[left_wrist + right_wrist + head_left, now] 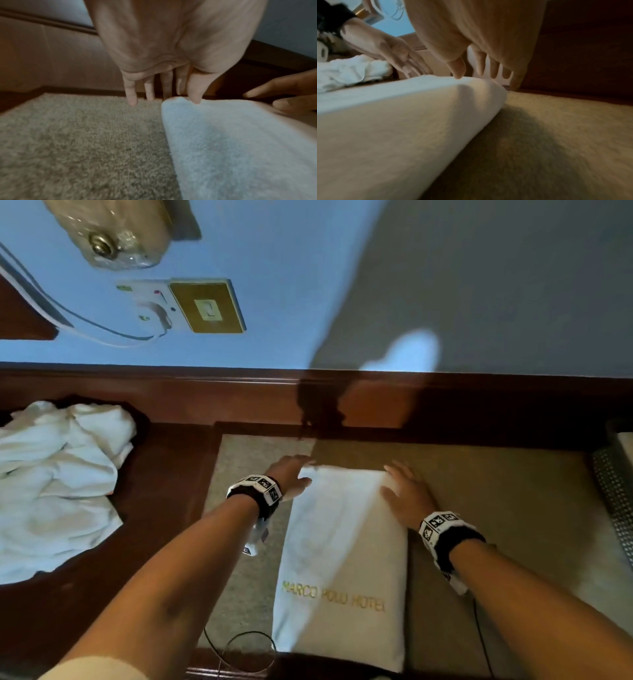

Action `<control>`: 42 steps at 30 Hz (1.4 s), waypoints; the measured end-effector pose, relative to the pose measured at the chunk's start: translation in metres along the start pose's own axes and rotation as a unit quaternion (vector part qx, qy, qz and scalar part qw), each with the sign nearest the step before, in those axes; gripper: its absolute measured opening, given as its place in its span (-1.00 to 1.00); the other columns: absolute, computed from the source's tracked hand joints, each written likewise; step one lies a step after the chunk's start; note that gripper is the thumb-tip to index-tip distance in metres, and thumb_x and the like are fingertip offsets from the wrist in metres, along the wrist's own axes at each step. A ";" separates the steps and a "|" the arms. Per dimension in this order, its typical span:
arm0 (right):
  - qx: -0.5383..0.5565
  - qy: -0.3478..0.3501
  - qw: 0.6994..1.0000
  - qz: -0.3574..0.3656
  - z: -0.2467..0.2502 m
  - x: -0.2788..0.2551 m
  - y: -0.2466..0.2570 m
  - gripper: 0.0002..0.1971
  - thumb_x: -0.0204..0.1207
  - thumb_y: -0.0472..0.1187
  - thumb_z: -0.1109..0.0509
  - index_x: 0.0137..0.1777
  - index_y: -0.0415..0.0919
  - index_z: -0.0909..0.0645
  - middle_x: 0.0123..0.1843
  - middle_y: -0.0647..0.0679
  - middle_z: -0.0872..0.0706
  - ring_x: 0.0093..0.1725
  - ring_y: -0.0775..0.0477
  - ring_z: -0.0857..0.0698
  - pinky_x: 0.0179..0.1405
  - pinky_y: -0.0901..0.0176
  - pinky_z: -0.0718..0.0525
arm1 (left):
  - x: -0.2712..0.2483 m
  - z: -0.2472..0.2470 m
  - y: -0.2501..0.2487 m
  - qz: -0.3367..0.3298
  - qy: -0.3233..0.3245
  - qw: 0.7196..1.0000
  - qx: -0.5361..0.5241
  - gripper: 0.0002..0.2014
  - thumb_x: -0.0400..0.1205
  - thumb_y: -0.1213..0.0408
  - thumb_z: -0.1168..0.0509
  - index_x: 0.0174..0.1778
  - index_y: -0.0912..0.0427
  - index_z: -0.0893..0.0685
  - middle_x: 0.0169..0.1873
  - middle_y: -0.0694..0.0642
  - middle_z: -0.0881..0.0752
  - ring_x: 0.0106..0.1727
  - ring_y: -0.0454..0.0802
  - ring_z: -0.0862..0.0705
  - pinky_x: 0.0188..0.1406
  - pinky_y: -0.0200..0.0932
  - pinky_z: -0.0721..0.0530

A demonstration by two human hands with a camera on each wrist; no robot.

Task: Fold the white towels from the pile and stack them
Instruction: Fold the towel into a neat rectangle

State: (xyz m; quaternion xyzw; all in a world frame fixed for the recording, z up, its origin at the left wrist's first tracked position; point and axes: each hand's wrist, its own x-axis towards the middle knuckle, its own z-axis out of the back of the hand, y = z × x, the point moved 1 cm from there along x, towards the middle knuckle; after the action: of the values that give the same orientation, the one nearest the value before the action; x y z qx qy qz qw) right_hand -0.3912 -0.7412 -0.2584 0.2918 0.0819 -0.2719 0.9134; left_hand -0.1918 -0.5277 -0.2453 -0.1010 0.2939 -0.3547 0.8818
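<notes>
While both hands lie flat, fingers straight, gripping nothing, we press our left hand (291, 475) and right hand (407, 491) on the folded white hotel towel's (342, 559) twelve o'clock corners, smoothing evenly; unfolded pile (58, 481) waits at nine o'clock.

A hotel room: the folded towel (342, 559) bears gold lettering "MARCO POLO HOTEL" (slightly blurred), and the blue wall carries a brass switch plate (207, 307) above dark wood trim (171, 392).

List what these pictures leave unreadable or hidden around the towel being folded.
- Folded towel: its layer count, since only the top face shows in the head view.
- Pile of towels: its number of towels, crumpled and cut off by the head view's left edge.
- Left hand fingertips: hidden behind the towel's far corner in the left wrist view.
- Metal mesh object: cut off at the right edge.
</notes>
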 end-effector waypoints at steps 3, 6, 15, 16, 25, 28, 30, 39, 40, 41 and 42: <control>-0.072 0.055 0.995 0.041 -0.006 0.020 0.001 -0.42 0.68 0.15 -0.11 0.67 0.00 -0.35 0.69 -0.01 -0.38 0.68 -0.13 -0.29 0.67 -0.12 -0.19 | 0.010 -0.009 0.003 0.006 0.003 1.000 -0.002 -0.52 0.66 0.09 -0.44 0.53 -0.08 -0.61 0.43 0.07 -0.67 0.44 0.14 -0.58 0.45 0.13 -0.55; -0.112 0.076 0.989 0.054 -0.002 0.035 0.001 -0.51 0.67 0.19 -0.06 0.47 0.02 -0.53 0.45 -0.01 -0.55 0.46 -0.14 -0.49 0.44 -0.14 -0.29 | 0.023 -0.012 0.003 0.005 -0.018 0.999 -0.051 -0.66 0.65 0.14 -0.49 0.34 0.10 -0.75 0.34 0.13 -0.68 0.39 0.17 -0.60 0.37 0.07 -0.56; -0.115 0.054 0.992 -0.026 0.008 0.050 -0.010 -0.76 0.79 0.04 -0.08 0.11 0.01 -0.55 0.24 -0.17 -0.75 0.28 -0.27 -0.66 0.45 -0.13 -0.31 | 0.052 -0.008 -0.016 0.014 -0.019 0.999 0.027 -0.72 0.79 -0.05 -0.18 0.37 -0.16 -0.66 0.32 0.04 -0.73 0.40 0.11 -0.56 0.65 0.29 -0.13; -0.112 0.053 0.991 -0.044 0.002 0.052 -0.011 -0.73 0.79 0.07 -0.08 0.17 0.00 -0.58 0.29 -0.15 -0.74 0.32 -0.26 -0.65 0.48 -0.16 -0.31 | 0.054 -0.011 -0.021 0.030 -0.014 0.999 0.035 -0.70 0.79 -0.05 -0.16 0.39 -0.19 -0.65 0.35 0.08 -0.73 0.45 0.13 -0.55 0.66 0.33 -0.11; -0.132 -0.108 0.982 0.084 -0.042 -0.023 0.029 -0.38 0.62 -0.21 -0.27 0.70 -0.15 -0.29 0.77 -0.23 -0.19 0.77 -0.30 -0.10 0.68 -0.31 -0.12 | -0.018 -0.064 -0.051 -0.085 -0.085 0.981 0.151 -0.38 0.83 -0.08 0.08 0.79 0.15 -0.20 0.77 0.35 -0.12 0.78 0.37 -0.08 0.67 0.46 -0.16; -0.169 -0.001 0.971 0.168 -0.078 -0.081 0.010 -0.36 0.77 0.15 0.02 0.79 -0.08 -0.11 0.83 -0.09 0.03 0.80 -0.20 0.07 0.68 -0.42 -0.10 | -0.055 -0.103 -0.016 -0.178 0.001 0.963 0.203 -0.29 0.78 -0.20 0.26 0.84 0.02 0.18 0.81 0.11 0.26 0.81 0.21 0.27 0.71 0.45 0.09; -0.163 0.006 0.979 0.120 -0.084 -0.095 -0.013 -0.36 0.76 0.19 0.11 0.81 0.04 0.03 0.83 0.04 0.18 0.80 -0.13 0.20 0.69 -0.45 -0.04 | -0.064 -0.107 0.013 -0.107 -0.018 0.978 0.179 -0.31 0.79 -0.21 0.29 0.79 -0.07 0.36 0.78 0.04 0.38 0.79 0.16 0.36 0.70 0.47 0.12; -0.134 -0.056 0.986 0.078 -0.114 -0.142 0.029 -0.36 0.75 0.07 0.09 0.81 -0.02 0.05 0.83 -0.13 0.18 0.79 -0.21 0.22 0.72 -0.40 0.06 | -0.132 -0.156 -0.024 -0.154 -0.079 0.975 0.137 -0.34 0.83 -0.15 0.14 0.84 -0.03 0.13 0.80 0.25 0.23 0.80 0.32 0.24 0.70 0.53 0.01; -0.154 -0.040 0.984 0.083 -0.122 -0.152 0.026 -0.37 0.75 0.10 0.10 0.81 0.03 0.06 0.83 -0.09 0.20 0.79 -0.19 0.22 0.71 -0.42 0.01 | -0.140 -0.165 -0.023 -0.163 -0.068 0.974 0.143 -0.35 0.84 -0.15 0.16 0.83 -0.06 0.16 0.80 0.19 0.26 0.81 0.25 0.26 0.70 0.51 0.02; -0.162 -0.034 0.984 0.067 -0.126 -0.161 0.019 -0.37 0.75 0.15 0.12 0.81 0.09 0.07 0.83 -0.05 0.20 0.80 -0.19 0.22 0.70 -0.43 -0.01 | -0.146 -0.170 -0.019 -0.146 -0.070 0.977 0.139 -0.36 0.84 -0.14 0.18 0.83 -0.09 0.18 0.80 0.14 0.29 0.81 0.19 0.31 0.71 0.48 0.05; -0.154 -0.043 0.987 0.033 -0.129 -0.166 0.009 -0.36 0.73 0.19 0.13 0.80 0.14 0.08 0.83 -0.03 0.19 0.80 -0.20 0.20 0.70 -0.43 0.01 | -0.149 -0.171 -0.012 -0.114 -0.080 0.982 0.128 -0.37 0.84 -0.15 0.20 0.82 -0.11 0.21 0.80 0.09 0.34 0.80 0.16 0.35 0.72 0.46 0.08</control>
State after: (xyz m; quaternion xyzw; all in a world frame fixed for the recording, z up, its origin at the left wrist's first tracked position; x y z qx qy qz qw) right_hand -0.5245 -0.5855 -0.3080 0.1380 0.0738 -0.2377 0.9586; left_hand -0.3855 -0.4293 -0.3118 -0.0478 0.1608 -0.4782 0.8621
